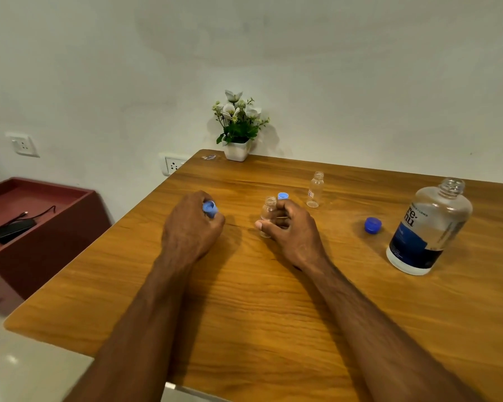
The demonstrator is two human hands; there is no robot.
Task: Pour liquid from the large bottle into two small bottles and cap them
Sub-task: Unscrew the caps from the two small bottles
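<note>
Big bottle (429,227): we see it upright at the right edge of the frame on the desk (244,300), mouth uncapped, clear; we cannot tell how much liquid it holds.
Label: we read "re-nu" in dark letters above a blue band; smaller print is too blurred.
Small bottles: we count two, both clear and uncapped. One (267,216) stands at centre frame in the right hand (288,230); the other (315,189) stands alone up and to the right, with a tiny unreadable sticker. We cannot tell whether either holds liquid.
Caps: we count three, all blue. One (210,208) is in the left hand (192,224), one (283,196) sits just behind the right hand, and a darker one (373,225) lies left of the big bottle.
Left grip: fingers curled around the cap.
Right grip: fingers and thumb curled around the small bottle.
Plant pot (237,149): one, white, at the desk's far edge.
</note>
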